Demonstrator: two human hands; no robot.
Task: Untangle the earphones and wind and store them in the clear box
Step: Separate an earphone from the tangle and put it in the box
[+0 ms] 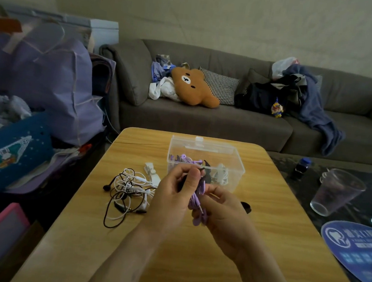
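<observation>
Purple earphones (196, 197) sit bundled between my hands above the desk (193, 263): left hand (172, 195) pinches the cord's top, right hand (221, 212) grips the coil. Left lies a tangle (127, 192); behind, the clear box (205, 162).

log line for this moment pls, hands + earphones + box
both hands: left hand and right hand grip purple earphones | tangled earphones on table | clear box open

Dim room, pale wall (234, 18), grey sofa (204, 118) with clutter, wooden table (193, 263), purple bags (51, 81) at left
</observation>
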